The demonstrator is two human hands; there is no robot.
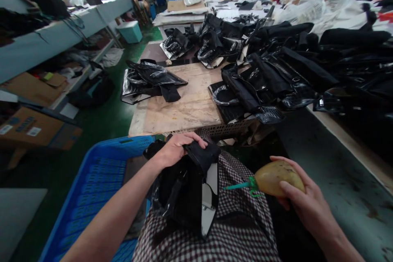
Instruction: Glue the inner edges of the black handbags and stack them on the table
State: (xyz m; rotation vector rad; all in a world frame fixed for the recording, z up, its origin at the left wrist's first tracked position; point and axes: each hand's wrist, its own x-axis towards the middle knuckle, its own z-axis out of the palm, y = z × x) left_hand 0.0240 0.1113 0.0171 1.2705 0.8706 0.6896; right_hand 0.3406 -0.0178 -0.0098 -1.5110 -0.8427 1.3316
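Observation:
A black bag piece (181, 200) with plastic-wrapped handles and a white inner panel rests on my lap, over a checked apron (245, 233). My left hand (181, 147) grips the black fabric at its top edge, fingers folded over it. In my right hand (294, 188) is a yellowish squeeze bottle (274, 178) with a long green nozzle. The nozzle points left toward the white panel and stays apart from it. My right fingers wrap the bottle's body.
A blue plastic crate (92, 172) stands at my left. On the wooden table (184, 106) ahead lie a black bag piece (150, 80) and, to the right, a large heap of similar pieces (276, 65). A grey surface (334, 172) runs along my right. People sit farther back.

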